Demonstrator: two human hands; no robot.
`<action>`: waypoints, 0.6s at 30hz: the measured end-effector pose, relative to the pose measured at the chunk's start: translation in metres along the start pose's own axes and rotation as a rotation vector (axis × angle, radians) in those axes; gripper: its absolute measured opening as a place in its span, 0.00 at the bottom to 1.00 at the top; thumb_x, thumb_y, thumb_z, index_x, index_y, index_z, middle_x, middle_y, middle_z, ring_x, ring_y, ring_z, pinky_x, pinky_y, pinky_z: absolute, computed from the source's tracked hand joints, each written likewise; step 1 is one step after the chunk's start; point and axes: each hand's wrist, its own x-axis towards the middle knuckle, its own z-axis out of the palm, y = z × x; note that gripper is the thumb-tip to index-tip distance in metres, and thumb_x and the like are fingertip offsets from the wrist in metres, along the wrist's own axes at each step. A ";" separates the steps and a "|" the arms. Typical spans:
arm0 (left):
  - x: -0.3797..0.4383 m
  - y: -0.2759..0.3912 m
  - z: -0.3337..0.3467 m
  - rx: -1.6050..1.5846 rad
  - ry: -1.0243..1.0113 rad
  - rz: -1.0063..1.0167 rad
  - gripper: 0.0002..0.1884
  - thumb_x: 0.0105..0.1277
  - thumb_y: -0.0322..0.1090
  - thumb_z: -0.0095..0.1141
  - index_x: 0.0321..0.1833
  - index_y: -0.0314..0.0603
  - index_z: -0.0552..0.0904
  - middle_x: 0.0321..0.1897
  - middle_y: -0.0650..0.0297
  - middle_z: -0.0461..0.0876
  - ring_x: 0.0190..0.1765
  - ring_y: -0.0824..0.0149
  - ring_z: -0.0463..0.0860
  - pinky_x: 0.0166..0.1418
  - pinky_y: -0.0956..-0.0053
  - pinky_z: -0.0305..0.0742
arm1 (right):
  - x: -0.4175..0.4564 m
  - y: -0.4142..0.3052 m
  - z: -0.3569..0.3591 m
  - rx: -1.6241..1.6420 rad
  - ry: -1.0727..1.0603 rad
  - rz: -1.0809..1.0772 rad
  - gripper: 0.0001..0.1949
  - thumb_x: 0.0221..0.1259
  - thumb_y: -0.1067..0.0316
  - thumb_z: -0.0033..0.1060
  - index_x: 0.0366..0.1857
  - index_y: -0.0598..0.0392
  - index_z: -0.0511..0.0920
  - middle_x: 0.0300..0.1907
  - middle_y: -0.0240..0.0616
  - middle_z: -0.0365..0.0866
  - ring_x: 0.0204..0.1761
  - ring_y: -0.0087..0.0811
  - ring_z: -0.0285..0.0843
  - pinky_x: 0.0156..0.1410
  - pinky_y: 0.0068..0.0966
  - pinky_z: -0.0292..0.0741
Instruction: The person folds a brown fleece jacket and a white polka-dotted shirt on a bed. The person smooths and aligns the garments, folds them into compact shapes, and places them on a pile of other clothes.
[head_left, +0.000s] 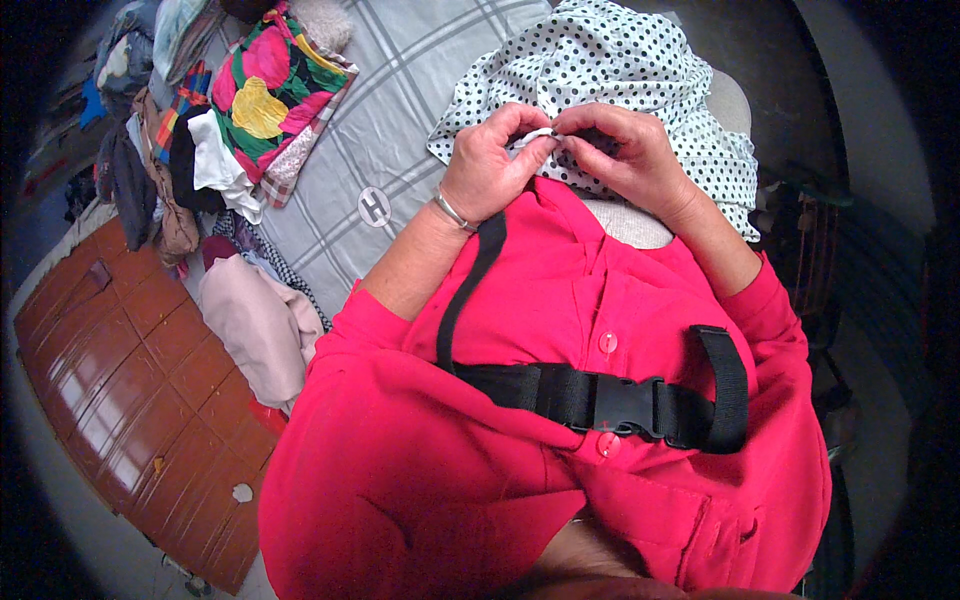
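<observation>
White fabric with black polka dots (600, 60) lies bunched before me, over a pale cushioned surface. Near its lower edge my left hand (502, 154) pinches a narrow folded white edge of this cloth between thumb and fingers. My right hand (626, 154) meets it there, thumb and forefinger closed on the same edge, the fingertips of both hands nearly touching. Anything small between the fingertips is too small to tell. A metal bracelet is on my left wrist.
A grey checked cover (337, 165) spreads at the left, bearing a folded floral cloth (262, 105) and heaped clothes (139, 165). A pale pink cloth (255, 322) lies beside a brown tiled-pattern surface (150, 375). Black straps with a buckle (626, 405) cross my red shirt.
</observation>
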 end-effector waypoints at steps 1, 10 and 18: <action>0.000 0.000 0.000 0.015 0.000 -0.012 0.11 0.64 0.32 0.64 0.46 0.34 0.81 0.38 0.61 0.85 0.42 0.72 0.84 0.49 0.77 0.79 | 0.001 -0.002 -0.001 0.015 -0.026 0.043 0.08 0.59 0.73 0.65 0.41 0.58 0.81 0.32 0.37 0.84 0.32 0.23 0.82 0.37 0.21 0.78; 0.004 -0.005 0.004 0.237 0.075 0.152 0.11 0.63 0.33 0.64 0.44 0.37 0.82 0.33 0.57 0.86 0.36 0.65 0.87 0.41 0.74 0.80 | 0.004 0.000 0.003 0.049 0.037 0.182 0.05 0.62 0.72 0.62 0.38 0.60 0.81 0.27 0.34 0.83 0.29 0.17 0.79 0.35 0.18 0.77; 0.004 -0.003 0.004 0.169 0.006 -0.006 0.11 0.63 0.35 0.63 0.44 0.36 0.82 0.33 0.57 0.86 0.37 0.66 0.86 0.43 0.73 0.80 | 0.006 0.009 0.004 0.038 0.057 0.246 0.05 0.60 0.71 0.63 0.37 0.60 0.82 0.27 0.31 0.84 0.30 0.15 0.79 0.35 0.17 0.77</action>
